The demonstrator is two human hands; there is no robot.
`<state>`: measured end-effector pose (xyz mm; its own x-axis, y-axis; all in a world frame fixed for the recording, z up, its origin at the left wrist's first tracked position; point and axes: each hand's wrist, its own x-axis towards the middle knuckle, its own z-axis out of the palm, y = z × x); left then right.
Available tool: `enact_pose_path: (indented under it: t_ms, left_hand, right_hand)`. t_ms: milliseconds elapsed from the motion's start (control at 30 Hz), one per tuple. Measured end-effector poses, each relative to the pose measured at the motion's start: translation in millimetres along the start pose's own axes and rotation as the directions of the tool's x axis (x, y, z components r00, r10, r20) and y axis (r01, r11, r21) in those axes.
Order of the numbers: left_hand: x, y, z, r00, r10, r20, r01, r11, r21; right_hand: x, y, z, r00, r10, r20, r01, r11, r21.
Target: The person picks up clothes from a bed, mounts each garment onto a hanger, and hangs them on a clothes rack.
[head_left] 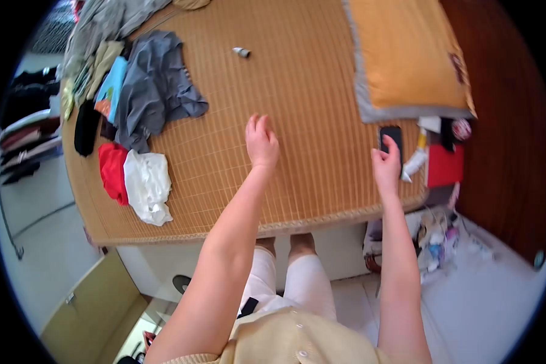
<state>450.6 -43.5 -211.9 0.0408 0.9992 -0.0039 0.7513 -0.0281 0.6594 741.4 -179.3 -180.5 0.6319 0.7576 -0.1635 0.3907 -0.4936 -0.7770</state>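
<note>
My left hand (pixel 262 144) is over the bamboo mat (pixel 309 170) near its middle, with nothing seen in it. Its fingers are slightly bent and a little apart. Farther right, my right hand (pixel 386 168) is over the lower part of a black phone (pixel 392 131). The thumb and a forefinger are spread apart there; whether they press on the phone I cannot make out. Beyond my left hand, a small grey-and-white object (pixel 241 52) lies on the mat.
At left lie a grey garment (pixel 151 85), a white cloth (pixel 147 185), a red cloth (pixel 112 170) and a clothes heap (pixel 100 30). An orange pillow (pixel 412 54) is at the back right. Beside the phone are a crumpled white packet (pixel 414 164) and a red box (pixel 444 165).
</note>
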Motion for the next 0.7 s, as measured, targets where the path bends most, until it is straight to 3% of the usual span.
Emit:
enact_pose_path:
  t_ms: [67, 133, 200, 267, 333, 433, 533, 633, 700]
  left_hand:
    - [34.4, -29.2, 16.4, 0.993, -0.011, -0.116, 0.031, 0.985, 0.172]
    - [63.3, -49.2, 31.0, 0.978, 0.058, -0.201, 0.020, 0.930, 0.367]
    - [77.2, -58.6, 38.9, 0.983, 0.066, -0.168, 0.019, 0.886, 0.463]
    - [86.2, -58.7, 43.9, 0.987, 0.068, -0.143, 0.010, 0.873, 0.487]
    - [84.5, -58.6, 39.3, 0.989, 0.057, -0.137, 0.013, 0.887, 0.461]
    - [84.8, -61.8, 38.5, 0.993, 0.030, -0.117, 0.026, 0.892, 0.451]
    - [85.7, -60.7, 37.4, 0.995, 0.014, -0.094, 0.030, 0.896, 0.443]
    - [87.1, -58.4, 38.9, 0.996, -0.009, -0.085, 0.047, 0.890, 0.453]
    - [85.8, -59.6, 40.3, 0.996, -0.005, -0.085, 0.044, 0.886, 0.462]
  right_hand:
    - [11.5, -58.0, 57.4, 0.965, -0.108, 0.240, 0.083, 0.990, 0.113]
    - [29.1, -102.0, 112.6, 0.902, -0.259, 0.346, 0.221, 0.964, 0.147]
    - [52.3, -137.8, 160.6, 0.856, -0.335, 0.394, 0.302, 0.942, 0.146]
    - [85.9, -152.6, 213.4, 0.828, -0.456, 0.326, 0.451, 0.887, 0.096]
    - [112.0, -173.1, 264.3, 0.854, -0.462, 0.241, 0.450, 0.887, 0.106]
    - [133.6, -197.1, 321.3, 0.804, -0.584, 0.111, 0.590, 0.807, -0.027]
    - [139.8, -190.4, 333.2, 0.739, -0.633, 0.231, 0.674, 0.702, -0.232]
    - [130.3, -170.2, 312.4, 0.727, -0.640, 0.249, 0.682, 0.716, -0.151]
    - [117.4, -155.6, 284.0, 0.835, -0.514, 0.197, 0.523, 0.852, 0.007]
